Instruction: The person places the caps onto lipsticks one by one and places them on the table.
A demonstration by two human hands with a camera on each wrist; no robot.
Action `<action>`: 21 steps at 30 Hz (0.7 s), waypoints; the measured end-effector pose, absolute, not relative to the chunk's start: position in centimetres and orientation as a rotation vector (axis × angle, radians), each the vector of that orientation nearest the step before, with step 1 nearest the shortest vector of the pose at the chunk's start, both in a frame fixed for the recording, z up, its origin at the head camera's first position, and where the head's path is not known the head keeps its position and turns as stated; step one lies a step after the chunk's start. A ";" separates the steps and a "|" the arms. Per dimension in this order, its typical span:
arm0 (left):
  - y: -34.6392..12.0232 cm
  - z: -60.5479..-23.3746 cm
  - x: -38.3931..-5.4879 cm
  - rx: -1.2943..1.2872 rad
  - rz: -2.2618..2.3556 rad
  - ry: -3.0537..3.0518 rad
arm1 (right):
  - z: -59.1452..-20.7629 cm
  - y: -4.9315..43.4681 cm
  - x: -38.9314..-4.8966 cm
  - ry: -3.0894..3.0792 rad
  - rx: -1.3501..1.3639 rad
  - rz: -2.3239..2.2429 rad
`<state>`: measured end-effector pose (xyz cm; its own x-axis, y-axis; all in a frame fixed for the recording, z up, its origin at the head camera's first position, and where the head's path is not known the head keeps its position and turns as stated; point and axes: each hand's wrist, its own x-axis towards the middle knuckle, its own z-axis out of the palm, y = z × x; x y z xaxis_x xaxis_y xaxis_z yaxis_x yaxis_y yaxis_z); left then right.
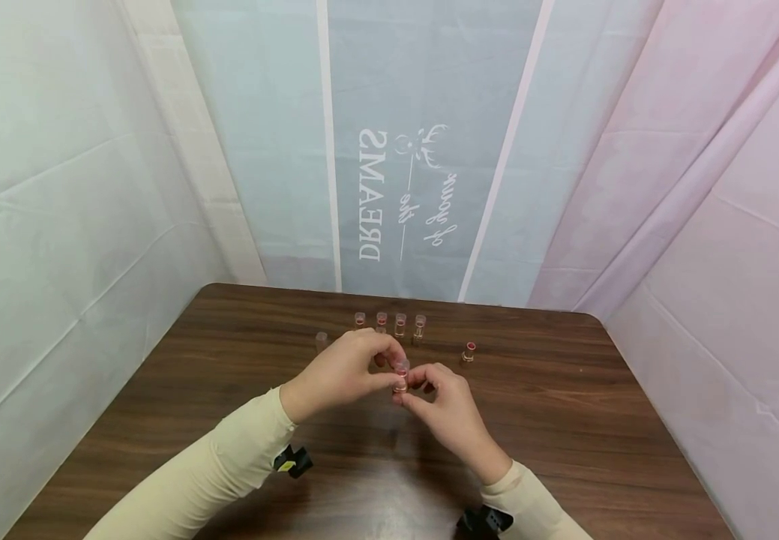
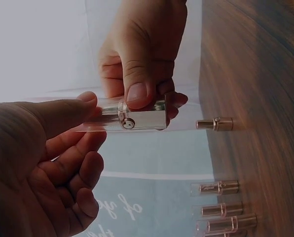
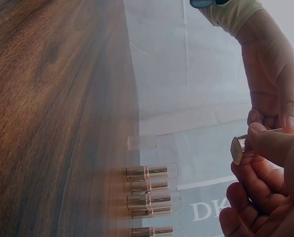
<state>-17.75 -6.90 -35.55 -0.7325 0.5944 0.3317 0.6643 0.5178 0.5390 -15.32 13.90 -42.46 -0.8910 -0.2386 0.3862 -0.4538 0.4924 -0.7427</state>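
Over the middle of the table, both hands hold one lipstick (image 1: 400, 378) with a clear cap and a shiny gold base. My left hand (image 1: 349, 367) pinches it at the clear cap end, thumb on the near side. The gold base (image 2: 152, 118) is gripped between thumb and fingers of my right hand (image 1: 448, 409). The red tip shows through the cap in the head view. In the right wrist view, the base's flat end (image 3: 237, 150) sticks out past the right thumb, and the right hand hides part of the tube.
Behind the hands, several capped lipsticks (image 1: 399, 325) stand in a row. An uncapped lipstick (image 1: 468, 351) stands to their right, and a loose clear cap (image 1: 322, 342) to their left. The brown wooden table (image 1: 564, 420) ends at hanging cloth (image 1: 281, 150).
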 end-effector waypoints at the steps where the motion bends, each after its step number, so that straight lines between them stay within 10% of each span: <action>1: -6.9 -35.6 -17.7 -1.098 -1.009 -2.642 | -42.5 13.9 -15.3 -2.501 0.592 1.355; 21: -6.8 -36.6 -17.1 -1.051 -0.951 -2.639 | -42.7 13.9 -15.2 -2.543 0.628 1.300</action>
<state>-17.13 -6.77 -36.57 -0.7443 0.5688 0.3498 0.6612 0.5543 0.5055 -15.18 13.93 -42.72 -0.8855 -0.2730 0.3761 -0.4647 0.5182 -0.7180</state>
